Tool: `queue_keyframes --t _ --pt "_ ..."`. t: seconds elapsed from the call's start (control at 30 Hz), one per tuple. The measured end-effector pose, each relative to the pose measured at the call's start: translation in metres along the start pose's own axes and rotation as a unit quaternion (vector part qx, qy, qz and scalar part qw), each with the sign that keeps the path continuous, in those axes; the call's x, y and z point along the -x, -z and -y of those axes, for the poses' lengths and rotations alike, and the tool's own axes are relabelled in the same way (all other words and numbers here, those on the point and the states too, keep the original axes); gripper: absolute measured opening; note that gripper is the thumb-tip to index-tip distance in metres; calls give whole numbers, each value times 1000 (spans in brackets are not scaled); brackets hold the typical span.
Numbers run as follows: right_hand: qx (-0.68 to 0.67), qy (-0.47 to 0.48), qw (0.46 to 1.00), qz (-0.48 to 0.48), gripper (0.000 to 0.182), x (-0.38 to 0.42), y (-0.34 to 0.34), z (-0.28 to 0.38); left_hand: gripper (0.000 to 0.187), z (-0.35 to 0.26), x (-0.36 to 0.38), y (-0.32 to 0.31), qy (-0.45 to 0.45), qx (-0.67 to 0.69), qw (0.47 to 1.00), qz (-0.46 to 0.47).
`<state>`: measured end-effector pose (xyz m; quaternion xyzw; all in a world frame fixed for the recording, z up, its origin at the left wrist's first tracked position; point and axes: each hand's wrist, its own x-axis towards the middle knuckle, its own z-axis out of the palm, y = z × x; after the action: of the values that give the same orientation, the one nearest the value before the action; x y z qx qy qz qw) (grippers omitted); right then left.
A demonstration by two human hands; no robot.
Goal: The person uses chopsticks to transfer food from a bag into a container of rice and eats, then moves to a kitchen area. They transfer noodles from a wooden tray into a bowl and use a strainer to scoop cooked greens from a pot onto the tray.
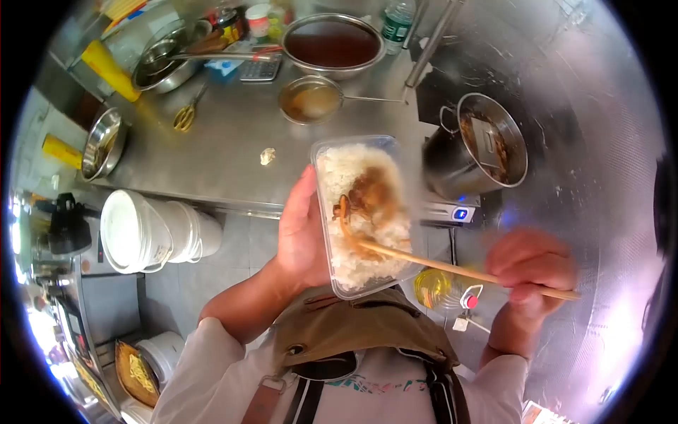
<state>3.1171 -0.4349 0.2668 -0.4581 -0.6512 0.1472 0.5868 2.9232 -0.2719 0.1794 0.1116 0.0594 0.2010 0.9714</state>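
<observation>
In the head view, my left hand (299, 233) is wrapped round the left side of a clear plastic food container (337, 288), holding it up in front of my apron. White rice (346, 168) fills it, with brown sauce or topping (374, 194) over the middle. My right hand (530, 267), blurred by motion, grips a pair of wooden chopsticks (452, 268) near their thick end. Their tips reach into the rice at a curved orange-brown strip of food (345, 219). I cannot make out what that strip is.
A steel counter (226, 162) runs ahead, bearing a bowl of dark red liquid (332, 42), a strainer (309, 100) and scissors (185, 116). A tall pot (452, 162) stands on the right. White buckets (131, 230) are at left; an oil jug (434, 286) sits low at right.
</observation>
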Motion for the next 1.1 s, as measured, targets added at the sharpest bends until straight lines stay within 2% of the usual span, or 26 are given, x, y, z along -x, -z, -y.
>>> queue_keyframes --t 0.1,0.23,0.4,0.53,0.67,0.73,0.77,0.8,0.9,1.03,1.1 --pt "-25 8 996 -87 22 -10 -2 -6 74 -7 -4 9 12 63 997 53" --pt "-25 29 999 13 30 -29 1 -22 74 -3 -9 -9 -5 31 999 9" --pt "-76 84 993 -43 24 -40 22 -35 73 10 -13 -13 11 103 993 61" --pt "-88 110 987 78 32 -49 49 -52 75 23 -26 -26 -28 48 998 24" --pt "-136 87 987 8 37 -42 69 -58 76 30 -41 -32 -63 28 997 34" --pt "-145 59 987 41 38 -40 77 -64 76 32 -48 -29 -55 62 994 76" --pt "-150 48 986 58 38 -41 80 -68 76 34 -51 -32 -63 61 994 69" --pt "-137 87 984 78 41 -41 90 -73 76 36 -54 -37 -73 59 994 61" --pt "-183 61 981 6 44 -36 116 -77 77 43 -61 -52 -107 22 993 32" --pt "-192 50 980 -17 46 -40 129 -79 77 48 -73 -63 -126 -38 991 -13" --pt "-150 105 983 18 45 -48 120 -82 75 51 -77 -63 -108 1 994 15"
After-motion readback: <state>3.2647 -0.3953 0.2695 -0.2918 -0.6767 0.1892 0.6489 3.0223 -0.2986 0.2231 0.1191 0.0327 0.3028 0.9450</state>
